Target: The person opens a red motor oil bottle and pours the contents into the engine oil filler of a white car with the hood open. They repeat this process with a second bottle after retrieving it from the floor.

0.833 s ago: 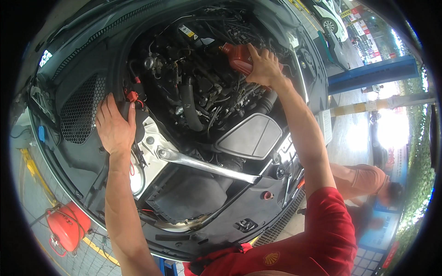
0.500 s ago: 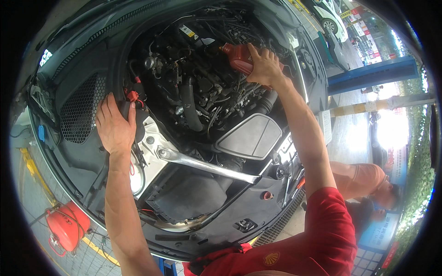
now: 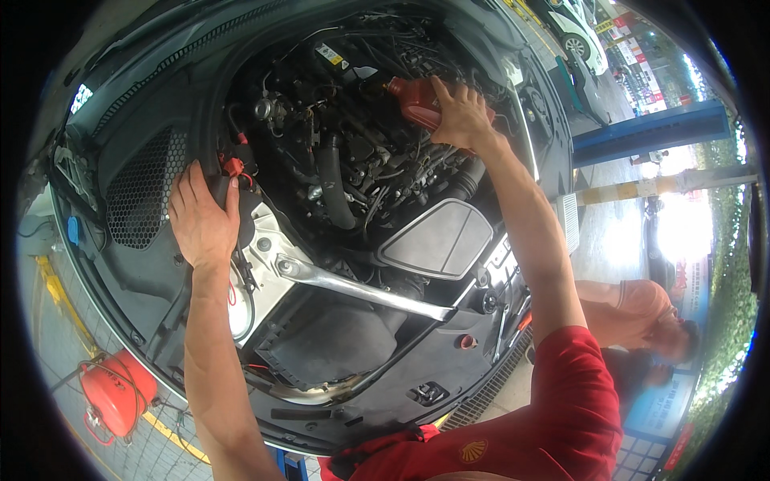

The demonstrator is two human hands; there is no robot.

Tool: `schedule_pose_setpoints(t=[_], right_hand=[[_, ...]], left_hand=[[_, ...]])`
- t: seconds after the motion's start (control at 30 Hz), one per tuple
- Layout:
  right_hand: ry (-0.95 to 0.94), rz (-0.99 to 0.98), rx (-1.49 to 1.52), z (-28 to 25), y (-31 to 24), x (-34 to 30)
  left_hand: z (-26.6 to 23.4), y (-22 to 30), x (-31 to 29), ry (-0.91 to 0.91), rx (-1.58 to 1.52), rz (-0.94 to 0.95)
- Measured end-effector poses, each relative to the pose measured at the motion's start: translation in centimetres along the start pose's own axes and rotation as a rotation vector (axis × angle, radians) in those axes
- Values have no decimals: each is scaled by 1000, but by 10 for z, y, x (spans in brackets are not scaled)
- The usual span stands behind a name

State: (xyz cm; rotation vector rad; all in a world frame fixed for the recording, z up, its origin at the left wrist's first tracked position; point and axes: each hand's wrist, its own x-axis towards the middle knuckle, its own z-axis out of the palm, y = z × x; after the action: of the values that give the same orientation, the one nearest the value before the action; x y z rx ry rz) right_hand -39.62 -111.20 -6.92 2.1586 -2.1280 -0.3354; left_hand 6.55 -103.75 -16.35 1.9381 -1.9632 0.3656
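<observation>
My right hand (image 3: 464, 116) grips a red plastic oil bottle (image 3: 418, 102) over the car's engine (image 3: 353, 152). The bottle lies tilted on its side, its neck pointing left toward a dark opening near the engine's top; whether liquid flows I cannot tell. Flat on the black plastic trim at the left of the engine bay rests my left hand (image 3: 202, 216), fingers stretched out. Beside its thumb is a red terminal clamp (image 3: 233, 167) with a red cable. A honeycomb vent grille (image 3: 144, 188) lies just left of that hand.
A silver strut bar (image 3: 369, 291) crosses the near side of the bay. Close to it are a grey air-box cover (image 3: 437, 238) and a small red cap (image 3: 467, 342) on the front panel. A red tank (image 3: 119, 393) stands at lower left; people (image 3: 642, 321) are at the right.
Both hands stay nearly where they were. The bottle keeps its tilt, its neck shifted only very slightly. The view has moved a touch.
</observation>
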Motion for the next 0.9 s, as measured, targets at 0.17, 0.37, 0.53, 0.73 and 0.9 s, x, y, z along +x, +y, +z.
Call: schedule_pose_setpoints(t=[0.17, 0.37, 0.53, 0.73, 0.9], right_hand=[[7, -7, -1, 1, -3, 3], [-60, 6, 27, -4, -10, 5], [-78, 15, 35, -6, -16, 7], [-40, -18, -3, 1, -18, 14], [-55, -27, -30, 4, -19, 20]], left_hand=[[1, -1, 0, 16, 1, 11], [0, 0, 0, 9, -5, 8], [0, 0, 0, 33, -16, 16], [-1, 1, 0, 25, -15, 6], [-1, 0, 0, 26, -22, 7]])
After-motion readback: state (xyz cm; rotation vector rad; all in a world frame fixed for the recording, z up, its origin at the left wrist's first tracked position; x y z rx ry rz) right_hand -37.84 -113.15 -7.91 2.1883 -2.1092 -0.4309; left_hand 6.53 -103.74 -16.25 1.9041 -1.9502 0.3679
